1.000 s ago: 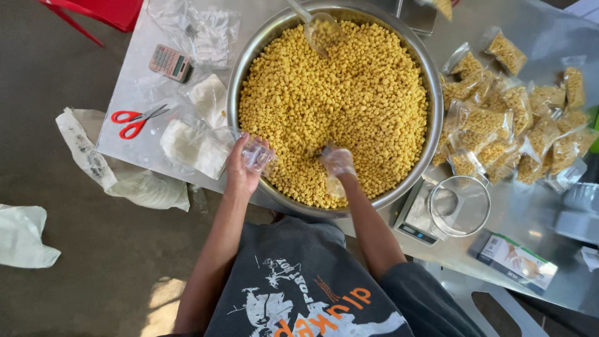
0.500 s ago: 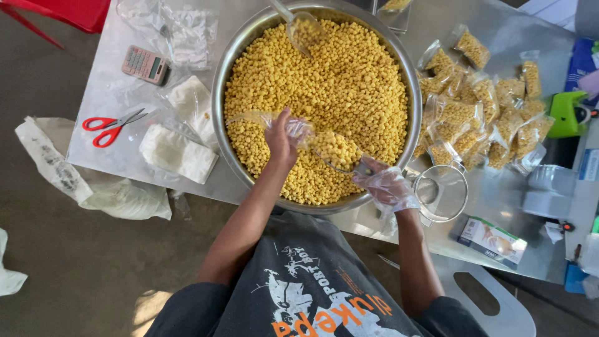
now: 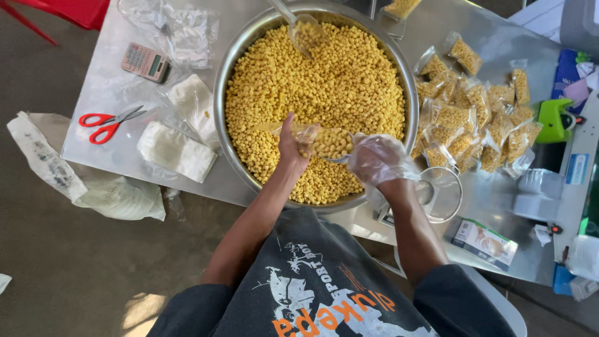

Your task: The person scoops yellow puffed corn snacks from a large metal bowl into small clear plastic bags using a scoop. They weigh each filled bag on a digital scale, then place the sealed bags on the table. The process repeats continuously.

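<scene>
A steel worktop (image 3: pixel 112 93) on a bare concrete floor carries a wide metal basin (image 3: pixel 219 106) heaped with yellow puffed snacks (image 3: pixel 337 81). Over its near side a clear plastic bag (image 3: pixel 312 136) lies almost level, long axis running left to right, its mouth toward the right. The left hand (image 3: pixel 290 150) is closed around the bag's middle. The right hand (image 3: pixel 377 159), in a thin clear glove, is curled at the bag's mouth, gripping something I cannot make out. Filled packets (image 3: pixel 480 118) are piled to the right, and red scissors (image 3: pixel 106 123) lie on the left
</scene>
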